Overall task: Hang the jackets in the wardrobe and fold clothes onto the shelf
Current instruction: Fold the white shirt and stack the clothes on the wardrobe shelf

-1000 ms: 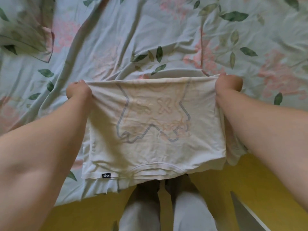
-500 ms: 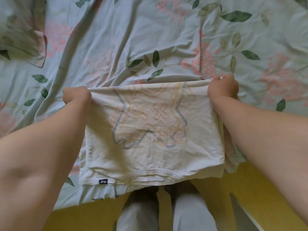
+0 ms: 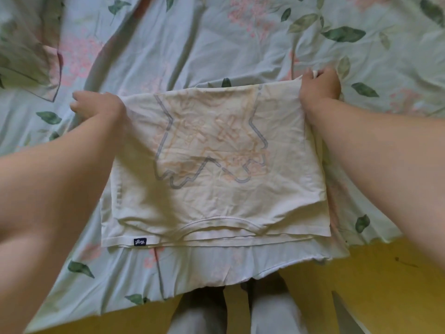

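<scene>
A pale green sheet (image 3: pixel 192 44) printed with pink flowers and dark leaves covers most of the view, creased and rumpled, its near edge hanging over a yellow floor (image 3: pixel 373 285). At the top left lies a second piece of cloth (image 3: pixel 29 56) in the same pattern, one corner pointing down toward the left hand. A white shirt (image 3: pixel 216 203) lies folded flat on the sheet in the middle, near the sheet's edge, as a rough rectangle in several layers. Its far edge is lifted slightly between the two hands, while its near edge rests on the sheet. Two bare forearms reach in from the lower corners to its far corners. Below the sheet's edge, two legs (image 3: pixel 197 319) in light grey trousers stand on the floor. The left hand (image 3: pixel 96 104) has its fingers curled around the shirt's far left corner and holds it, knuckles up. The right hand (image 3: pixel 319 86) pinches the far right corner, with a bit of white cloth showing above its curled fingers. A faded grey and orange print (image 3: pixel 209 145) shows through the top layer. The curved collar (image 3: pixel 216 221) lies along the near edge, and a small dark label (image 3: pixel 140 242) sits at the near left corner.
</scene>
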